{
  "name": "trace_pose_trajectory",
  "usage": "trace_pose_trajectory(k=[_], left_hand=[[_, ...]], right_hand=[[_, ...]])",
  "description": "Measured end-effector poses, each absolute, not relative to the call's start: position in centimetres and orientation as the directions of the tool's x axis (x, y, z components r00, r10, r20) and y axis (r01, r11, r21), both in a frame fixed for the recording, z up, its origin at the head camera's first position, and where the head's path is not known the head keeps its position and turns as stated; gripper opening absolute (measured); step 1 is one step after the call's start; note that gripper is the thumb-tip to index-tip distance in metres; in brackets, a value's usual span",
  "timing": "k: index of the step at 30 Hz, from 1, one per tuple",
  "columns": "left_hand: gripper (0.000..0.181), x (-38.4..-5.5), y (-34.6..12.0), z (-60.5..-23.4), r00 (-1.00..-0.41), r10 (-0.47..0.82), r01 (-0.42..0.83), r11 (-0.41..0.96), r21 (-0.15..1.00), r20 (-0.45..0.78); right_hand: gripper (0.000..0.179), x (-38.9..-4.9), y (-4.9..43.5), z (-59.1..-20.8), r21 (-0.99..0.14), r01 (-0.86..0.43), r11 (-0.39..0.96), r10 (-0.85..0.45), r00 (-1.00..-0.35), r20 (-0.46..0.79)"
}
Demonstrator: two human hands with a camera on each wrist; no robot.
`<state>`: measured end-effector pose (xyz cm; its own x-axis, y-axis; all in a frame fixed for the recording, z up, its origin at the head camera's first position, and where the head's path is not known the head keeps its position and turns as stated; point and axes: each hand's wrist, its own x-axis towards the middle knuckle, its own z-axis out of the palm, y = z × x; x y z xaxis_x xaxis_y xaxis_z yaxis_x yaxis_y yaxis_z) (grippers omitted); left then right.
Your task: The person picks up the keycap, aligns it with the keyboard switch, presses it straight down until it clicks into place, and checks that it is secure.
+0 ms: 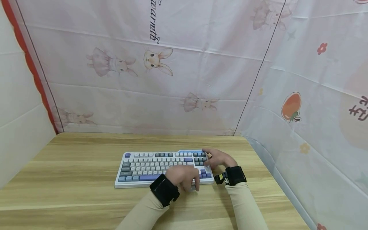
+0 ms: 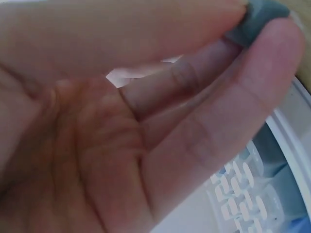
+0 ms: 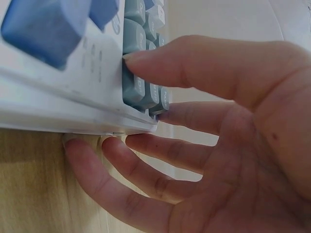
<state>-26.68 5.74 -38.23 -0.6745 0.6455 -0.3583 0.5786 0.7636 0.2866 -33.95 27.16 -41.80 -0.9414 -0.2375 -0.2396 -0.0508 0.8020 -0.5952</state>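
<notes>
A white keyboard (image 1: 146, 183) with white, grey, blue and purple keycaps lies on the wooden table. My left hand (image 1: 184, 175) is over its front edge, right of the purple spacebar. In the left wrist view, the thumb and fingertips pinch a loose grey-green keycap (image 2: 257, 22). My right hand (image 1: 219, 158) holds the keyboard's right end. In the right wrist view, its thumb rests on a grey-green key (image 3: 133, 92), and the other fingers lie against the side of the case (image 3: 97, 116). The left hand hides several keys at the lower right.
The light wooden tabletop (image 1: 72, 169) spreads around the keyboard. Behind it hangs a pale curtain (image 1: 129, 102) with printed rabbits, and another printed curtain (image 1: 316, 127) runs along the right. A white panel (image 1: 20, 105) stands at the left.
</notes>
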Motion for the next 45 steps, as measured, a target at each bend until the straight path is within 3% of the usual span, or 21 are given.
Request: trace_pose_trajectory(k=[5, 13, 25, 29, 32, 38, 45], left_hand=[[0.039, -26.9, 5.7, -38.2, -0.649, 0.667, 0.595, 0.744, 0.302, -0.364], [0.038, -27.1, 5.5, -38.2, -0.686, 0.637, 0.544, 0.770, 0.334, -0.350], [0.042, -27.5, 5.3, -38.0, -0.688, 0.643, 0.571, 0.766, 0.294, -0.338], [0.035, -27.7, 5.2, -38.1, -0.689, 0.657, 0.591, 0.754, 0.287, -0.307], [0.022, -27.7, 5.2, -38.0, -0.680, 0.669, 0.583, 0.741, 0.333, -0.300], [0.028, -27.6, 5.1, -38.0, -0.675, 0.682, 0.546, 0.718, 0.433, -0.280], [0.024, -28.0, 4.9, -38.0, -0.664, 0.719, 0.578, 0.667, 0.469, -0.205]], right_hand=[[0.079, -34.0, 27.2, -41.9, -0.596, -0.057, 0.801, -0.243, -0.941, -0.237], [0.079, -34.1, 27.3, -42.0, -0.587, -0.051, 0.808, -0.236, -0.941, -0.242], [0.078, -34.2, 27.3, -41.9, -0.589, -0.044, 0.807, -0.229, -0.943, -0.243], [0.079, -34.2, 27.3, -41.9, -0.584, -0.050, 0.810, -0.234, -0.941, -0.243], [0.079, -34.2, 27.3, -42.0, -0.588, -0.056, 0.807, -0.243, -0.939, -0.244], [0.080, -34.2, 27.5, -42.2, -0.613, -0.047, 0.789, -0.252, -0.934, -0.253], [0.080, -34.1, 27.4, -42.0, -0.632, -0.023, 0.775, -0.250, -0.929, -0.273]])
